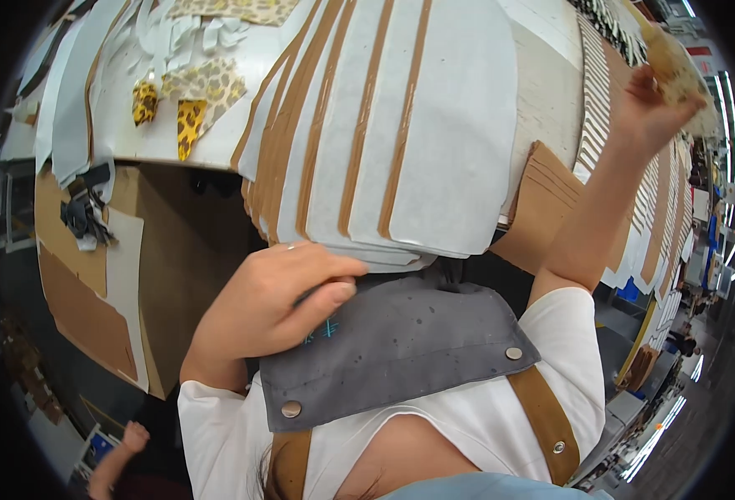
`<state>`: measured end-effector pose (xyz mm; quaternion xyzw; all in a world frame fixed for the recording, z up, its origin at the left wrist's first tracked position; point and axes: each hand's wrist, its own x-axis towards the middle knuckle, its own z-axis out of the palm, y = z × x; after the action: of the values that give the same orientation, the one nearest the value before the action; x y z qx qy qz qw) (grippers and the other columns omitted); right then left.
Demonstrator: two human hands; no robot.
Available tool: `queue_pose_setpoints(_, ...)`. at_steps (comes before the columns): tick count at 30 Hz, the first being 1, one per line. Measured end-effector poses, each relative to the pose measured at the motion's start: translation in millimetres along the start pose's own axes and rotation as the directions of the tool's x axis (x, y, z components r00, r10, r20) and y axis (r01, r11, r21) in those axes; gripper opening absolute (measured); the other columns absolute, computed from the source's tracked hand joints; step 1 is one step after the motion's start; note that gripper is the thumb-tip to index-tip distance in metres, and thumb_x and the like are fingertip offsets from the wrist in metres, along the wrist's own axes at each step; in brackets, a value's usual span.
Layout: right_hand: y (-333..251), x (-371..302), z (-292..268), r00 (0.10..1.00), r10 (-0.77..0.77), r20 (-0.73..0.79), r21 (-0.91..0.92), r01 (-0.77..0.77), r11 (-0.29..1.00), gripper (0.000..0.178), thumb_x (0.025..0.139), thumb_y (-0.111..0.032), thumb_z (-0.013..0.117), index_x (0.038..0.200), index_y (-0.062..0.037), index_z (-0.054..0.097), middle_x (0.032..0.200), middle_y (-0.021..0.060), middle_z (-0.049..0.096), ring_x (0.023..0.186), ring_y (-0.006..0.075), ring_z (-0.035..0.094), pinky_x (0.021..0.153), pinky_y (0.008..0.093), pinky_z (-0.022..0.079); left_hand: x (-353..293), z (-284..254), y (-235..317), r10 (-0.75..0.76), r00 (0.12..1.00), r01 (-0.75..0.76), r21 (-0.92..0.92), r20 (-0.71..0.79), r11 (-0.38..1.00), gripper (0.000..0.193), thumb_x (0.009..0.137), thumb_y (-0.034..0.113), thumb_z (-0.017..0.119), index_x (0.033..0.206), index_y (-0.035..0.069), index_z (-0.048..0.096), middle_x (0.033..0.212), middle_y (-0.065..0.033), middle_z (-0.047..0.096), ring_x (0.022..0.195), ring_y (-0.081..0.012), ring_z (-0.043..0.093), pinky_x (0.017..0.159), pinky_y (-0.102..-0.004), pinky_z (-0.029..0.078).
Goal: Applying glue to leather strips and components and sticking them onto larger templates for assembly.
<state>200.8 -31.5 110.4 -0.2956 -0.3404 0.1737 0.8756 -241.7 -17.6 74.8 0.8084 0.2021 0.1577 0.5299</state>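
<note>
A fanned stack of pale grey-white panels [459, 125] with brown edge strips lies before me and overhangs the table's near edge. Some of the strips look glossy. My left hand [271, 300] hovers by the stack's near end, in front of my grey apron [401, 342]. Its fingers are loosely bent, thumb and forefinger apart, with nothing visible between them. Raised far to the right, my right hand [646, 112] has its fingers closed on a pale yellow, brown-stained sponge-like piece [675, 67]. Part of that piece lies behind the fingers.
Leopard-print scraps [205, 87] and white strips lie on the table [126, 142] at the left, beside more stacked panels [67, 100]. Brown cardboard [542, 200] juts out at right. A cardboard box [130, 250] stands below left. Another person's hand [136, 436] shows at lower left.
</note>
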Motion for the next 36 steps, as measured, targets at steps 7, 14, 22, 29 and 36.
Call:
queue_pose_setpoints(7,82,39,8,0.969,0.197,-0.150,-0.292,-0.234,0.927,0.042,0.086,-0.045,0.062,0.104,-0.0076,0.054,0.081,0.0047,0.060,0.057,0.0098,0.056,0.039,0.0215,0.042,77,7,-12,0.284,0.957,-0.272,0.521,0.059,0.809,0.032,0.081,0.011,0.062,0.111,0.002,0.058,0.113,-0.0113,0.059,0.106,-0.0274,0.053,0.093,-0.0393,0.037)
queue_pose_setpoints(14,152,59,17,0.953,0.292,-0.087,-0.487,-0.296,0.822,0.052,0.080,-0.051,0.066,0.107,-0.0084,0.052,0.076,0.0050,0.060,0.049,0.0102,0.054,0.037,0.0215,0.043,159,4,-44,0.313,0.946,-0.259,0.772,0.083,0.581,0.030,0.087,0.021,0.057,0.111,0.003,0.058,0.123,-0.0095,0.054,0.124,-0.0266,0.042,0.107,-0.0425,0.022)
queue_pose_setpoints(22,186,75,24,0.970,0.183,0.161,-0.472,-0.087,0.877,0.039,0.083,-0.044,0.066,0.088,-0.0067,0.058,0.064,0.0014,0.057,0.041,0.0066,0.047,0.032,0.0197,0.036,175,8,-48,0.191,0.978,-0.174,0.824,0.082,0.539,0.024,0.087,0.025,0.058,0.102,0.006,0.060,0.131,-0.0077,0.047,0.130,-0.0280,0.033,0.108,-0.0485,0.015)
queue_pose_setpoints(29,208,81,22,0.975,0.184,0.122,-0.504,-0.099,0.858,0.035,0.085,-0.038,0.066,0.087,-0.0046,0.060,0.062,0.0021,0.057,0.038,0.0077,0.046,0.031,0.0205,0.035,176,8,-53,0.155,0.987,-0.121,0.798,0.034,0.591,0.021,0.088,0.026,0.058,0.100,0.010,0.061,0.132,-0.0096,0.043,0.134,-0.0297,0.026,0.109,-0.0500,0.009)
queue_pose_setpoints(36,215,81,25,0.979,0.177,0.097,-0.512,-0.103,0.853,0.029,0.086,-0.032,0.064,0.085,-0.0034,0.061,0.061,0.0028,0.057,0.037,0.0082,0.045,0.030,0.0208,0.034,175,8,-52,0.150,0.988,-0.109,0.798,0.023,0.593,0.021,0.088,0.027,0.058,0.100,0.011,0.061,0.133,-0.0101,0.043,0.135,-0.0301,0.024,0.110,-0.0506,0.007)
